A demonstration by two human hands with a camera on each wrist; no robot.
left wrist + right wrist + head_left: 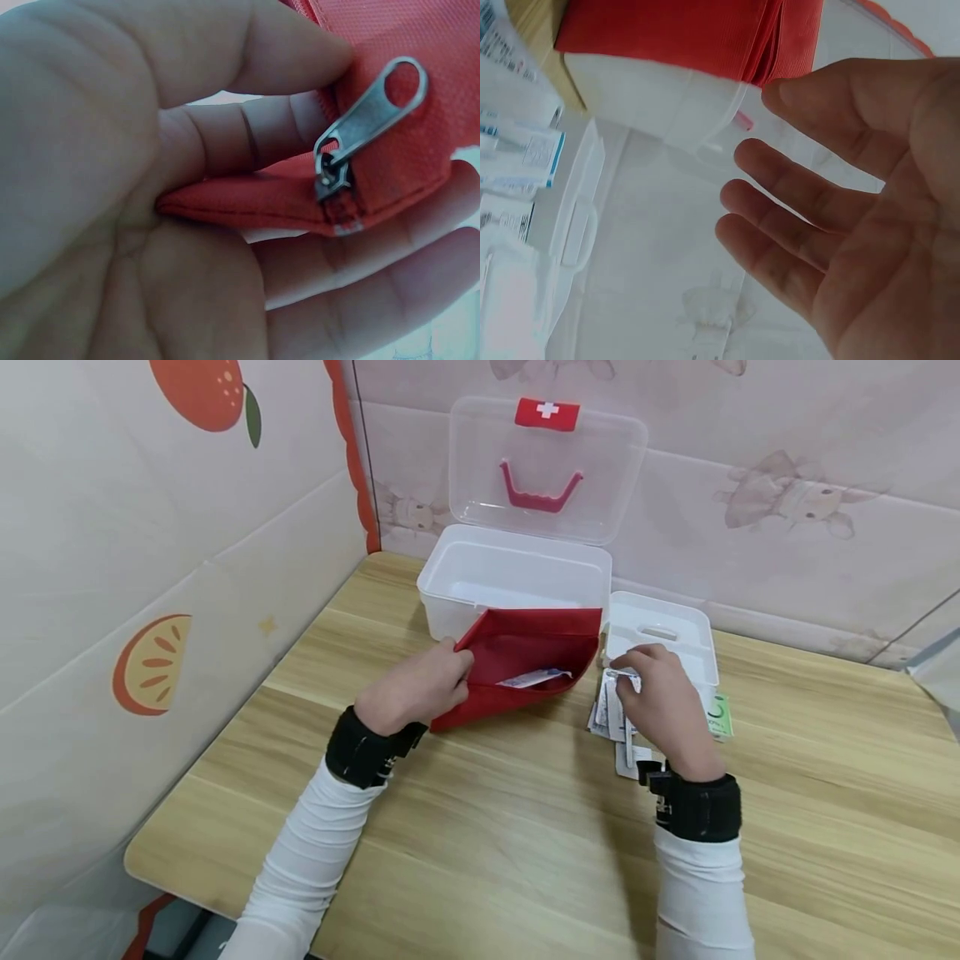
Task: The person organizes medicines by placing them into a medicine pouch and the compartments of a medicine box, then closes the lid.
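My left hand (420, 685) grips the left end of a red fabric zip pouch (543, 623), thumb on one side of the edge and fingers on the other. The metal zip pull (379, 101) hangs by that end in the left wrist view. Through the pouch's wide mouth shows a white and blue packet (534, 678). To the right, my right hand (660, 702) holds nothing, its fingers apart and loosely bent in the right wrist view. In the head view it overlaps a cluster of small white packets (602, 710) on the table.
Behind the pouch stands a clear plastic box (442, 602), its lid (622, 468) with a pink handle raised against the wall. A shallow white tray (693, 618) lies right of it, with a green packet (720, 717) at its near edge. The wooden table (465, 843) meets a wall at left.
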